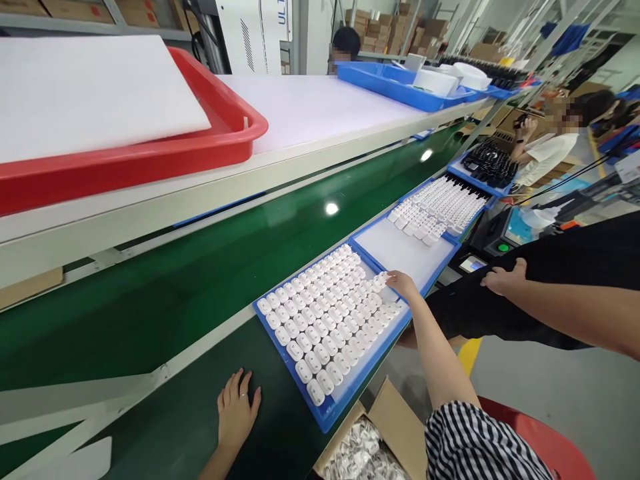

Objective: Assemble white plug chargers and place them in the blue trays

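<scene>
From my remote view, the right hand [401, 284] pinches a white piece [381, 281] at the far end of the blue tray [327, 421], perhaps to keep rows even; the left hand [237, 411], unclenched, rests on the green surface [185, 393], likely for support.

Runs open down the green belt [240, 267], bounded beyond by the white shelf [310, 127]; opens up too on the middle tray [393, 248]; gets blocked, though, by packed white parts [323, 310] beside the right hand [401, 283], and by a co-worker's forearm [570, 307].
</scene>
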`<state>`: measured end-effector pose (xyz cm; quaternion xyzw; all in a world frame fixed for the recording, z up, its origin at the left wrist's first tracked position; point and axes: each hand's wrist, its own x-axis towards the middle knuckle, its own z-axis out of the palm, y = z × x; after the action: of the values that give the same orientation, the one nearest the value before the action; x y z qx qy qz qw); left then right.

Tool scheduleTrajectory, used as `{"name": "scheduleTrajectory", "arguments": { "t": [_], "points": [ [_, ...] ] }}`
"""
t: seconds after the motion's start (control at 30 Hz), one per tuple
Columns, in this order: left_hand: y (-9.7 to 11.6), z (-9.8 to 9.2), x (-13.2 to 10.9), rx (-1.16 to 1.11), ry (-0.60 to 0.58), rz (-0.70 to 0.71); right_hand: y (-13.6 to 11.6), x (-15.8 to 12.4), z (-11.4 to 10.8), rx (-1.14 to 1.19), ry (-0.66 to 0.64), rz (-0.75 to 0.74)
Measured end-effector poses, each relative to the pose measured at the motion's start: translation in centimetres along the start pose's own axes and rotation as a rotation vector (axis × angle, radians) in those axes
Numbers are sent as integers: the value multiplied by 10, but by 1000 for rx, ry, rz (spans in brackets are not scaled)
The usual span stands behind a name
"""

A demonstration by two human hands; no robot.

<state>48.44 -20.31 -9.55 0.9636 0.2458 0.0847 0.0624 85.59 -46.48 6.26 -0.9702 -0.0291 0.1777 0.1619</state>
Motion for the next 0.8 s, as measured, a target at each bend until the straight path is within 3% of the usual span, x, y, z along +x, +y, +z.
{"name": "scheduleTrajectory", "arguments": {
  "t": [0.13, 0.23, 0.3, 0.43, 0.53, 0.63, 0.7, 0.8],
  "points": [
    [-3, 4, 2, -36, 17, 8, -1, -41, -8, 130, 159, -1],
    [1, -6, 4, -74, -32, -25, -16, -88, 8, 217, 190, -103],
    [6, -21, 4, -112, -106, -40, -34, -120, 32, 376, 112, -230],
    [1, -57, -10, -227, -326, -38, -90, -181, 104, 474, -305, -486],
    [-22, -75, -45, -302, -488, -11, -141, -235, 165, 348, -649, -708],
    [-50, -92, -100, -366, -609, -7, -187, -300, 220, 142, -892, -884],
    [-69, -104, -140, -425, -661, -33, -214, -346, 252, 3, -927, -986],
    [-105, -125, -187, -508, -719, -192, -253, -411, 297, -142, -839, -1140]
  ]
}}
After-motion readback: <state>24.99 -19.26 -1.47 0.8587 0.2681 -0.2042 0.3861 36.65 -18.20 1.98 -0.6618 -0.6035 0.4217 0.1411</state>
